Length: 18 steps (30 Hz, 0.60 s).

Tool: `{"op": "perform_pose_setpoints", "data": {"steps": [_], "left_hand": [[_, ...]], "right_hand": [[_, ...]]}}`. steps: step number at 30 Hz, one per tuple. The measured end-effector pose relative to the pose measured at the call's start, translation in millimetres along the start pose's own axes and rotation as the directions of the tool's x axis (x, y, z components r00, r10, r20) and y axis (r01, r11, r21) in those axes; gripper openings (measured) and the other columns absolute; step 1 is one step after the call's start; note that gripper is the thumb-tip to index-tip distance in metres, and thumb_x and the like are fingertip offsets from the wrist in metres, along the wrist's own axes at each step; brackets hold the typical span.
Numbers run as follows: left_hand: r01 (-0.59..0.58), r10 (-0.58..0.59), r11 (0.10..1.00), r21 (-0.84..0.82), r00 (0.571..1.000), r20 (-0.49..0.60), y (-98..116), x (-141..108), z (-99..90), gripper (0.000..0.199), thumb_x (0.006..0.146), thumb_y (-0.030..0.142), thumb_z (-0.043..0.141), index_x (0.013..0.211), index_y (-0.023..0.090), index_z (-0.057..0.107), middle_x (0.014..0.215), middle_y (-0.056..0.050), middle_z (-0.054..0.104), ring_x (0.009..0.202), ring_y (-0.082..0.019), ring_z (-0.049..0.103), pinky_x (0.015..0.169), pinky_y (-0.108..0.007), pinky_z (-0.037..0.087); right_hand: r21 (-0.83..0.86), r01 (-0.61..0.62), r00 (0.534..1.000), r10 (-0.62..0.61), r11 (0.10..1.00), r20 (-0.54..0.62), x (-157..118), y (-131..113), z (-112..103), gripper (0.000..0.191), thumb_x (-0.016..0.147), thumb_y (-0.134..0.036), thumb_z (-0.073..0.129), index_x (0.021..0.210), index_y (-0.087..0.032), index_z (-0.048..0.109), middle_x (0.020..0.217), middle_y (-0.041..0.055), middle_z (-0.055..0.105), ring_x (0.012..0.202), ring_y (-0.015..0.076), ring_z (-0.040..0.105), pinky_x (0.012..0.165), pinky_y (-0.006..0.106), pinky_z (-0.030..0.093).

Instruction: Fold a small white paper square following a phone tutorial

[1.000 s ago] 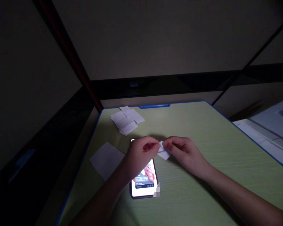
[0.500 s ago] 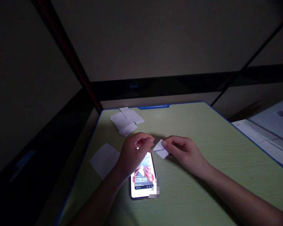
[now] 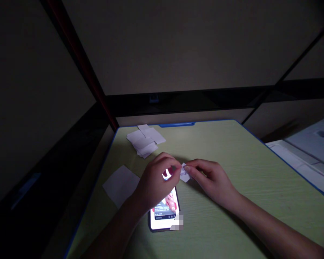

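Flat, squarish white paper sheet (image 3: 118, 184), near the left edge of the green, wood-grained, blue-rimmed worktop (image 3: 232, 151). Overlapping white paper pieces (image 3: 143, 140), toward its far-left corner. Left hand (image 3: 157, 180), fingertips together, partly blocking a lit rectangular phone (image 3: 162, 224); grip: cannot tell. Small, creased, folded white paper (image 3: 185, 175), over mid-worktop at those fingertips, pinched by the right hand (image 3: 214, 178). Green surface stretches on to the right edge.

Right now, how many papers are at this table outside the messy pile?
2: one folded paper in the right hand, one flat sheet left of the phone. More may be hidden.
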<state>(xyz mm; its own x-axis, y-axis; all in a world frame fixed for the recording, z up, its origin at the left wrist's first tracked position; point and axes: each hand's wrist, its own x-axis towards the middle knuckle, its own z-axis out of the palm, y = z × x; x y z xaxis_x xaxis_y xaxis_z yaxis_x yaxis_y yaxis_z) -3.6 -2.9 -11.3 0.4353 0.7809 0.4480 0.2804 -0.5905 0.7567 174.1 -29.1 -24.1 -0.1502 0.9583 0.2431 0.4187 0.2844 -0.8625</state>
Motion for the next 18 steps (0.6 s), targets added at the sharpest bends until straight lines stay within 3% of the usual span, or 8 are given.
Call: {"op": "perform_pose_setpoints", "data": {"steps": [5, 9, 13, 18], "left_hand": [[0.045, -0.044, 0.999, 0.013, 0.998, -0.036, -0.7, 0.1, 3.4, 0.009, 0.077, 0.008, 0.056, 0.077, 0.017, 0.061, 0.076, -0.001, 0.061, 0.065, -0.010, 0.054, 0.056, -0.021, 0.042], [0.217, -0.222, 0.970, -0.108, 0.974, -0.041, -2.7, -0.1, 6.5, 0.009, 0.077, 0.015, 0.060, 0.084, 0.016, 0.064, 0.077, -0.002, 0.066, 0.067, -0.012, 0.059, 0.058, -0.021, 0.045], [0.351, -0.348, 0.909, -0.224, 0.936, 0.052, -4.4, 0.9, 6.2, 0.013, 0.077, 0.021, 0.062, 0.086, 0.015, 0.067, 0.079, -0.004, 0.069, 0.072, -0.014, 0.061, 0.063, -0.024, 0.047], [0.464, -0.425, 0.806, -0.367, 0.886, 0.188, -3.7, 4.7, 3.4, 0.013, 0.075, 0.023, 0.062, 0.079, 0.013, 0.068, 0.070, -0.003, 0.067, 0.064, -0.012, 0.058, 0.057, -0.022, 0.045]], "right_hand": [[-0.026, 0.035, 0.999, -0.035, 0.999, 0.025, 0.3, 2.1, 0.2, 0.020, 0.088, -0.031, 0.054, 0.091, -0.021, 0.071, 0.080, 0.0039, 0.072, 0.072, 0.0166, 0.064, 0.063, 0.030, 0.049], [-0.009, 0.039, 0.998, -0.038, 0.999, 0.057, 0.4, 1.0, 0.8, 0.020, 0.089, -0.029, 0.054, 0.095, -0.021, 0.071, 0.080, 0.0032, 0.072, 0.069, 0.0155, 0.064, 0.063, 0.029, 0.049], [0.015, 0.026, 0.996, -0.027, 1.000, 0.084, 0.2, -0.2, 1.5, 0.021, 0.088, -0.030, 0.055, 0.094, -0.020, 0.072, 0.078, 0.0027, 0.071, 0.067, 0.0147, 0.062, 0.061, 0.028, 0.047], [0.058, -0.022, 0.994, 0.015, 0.998, 0.112, 0.1, -2.1, -0.2, 0.021, 0.087, -0.032, 0.056, 0.087, -0.018, 0.071, 0.070, 0.0016, 0.068, 0.063, 0.0139, 0.058, 0.057, 0.026, 0.045]]}}
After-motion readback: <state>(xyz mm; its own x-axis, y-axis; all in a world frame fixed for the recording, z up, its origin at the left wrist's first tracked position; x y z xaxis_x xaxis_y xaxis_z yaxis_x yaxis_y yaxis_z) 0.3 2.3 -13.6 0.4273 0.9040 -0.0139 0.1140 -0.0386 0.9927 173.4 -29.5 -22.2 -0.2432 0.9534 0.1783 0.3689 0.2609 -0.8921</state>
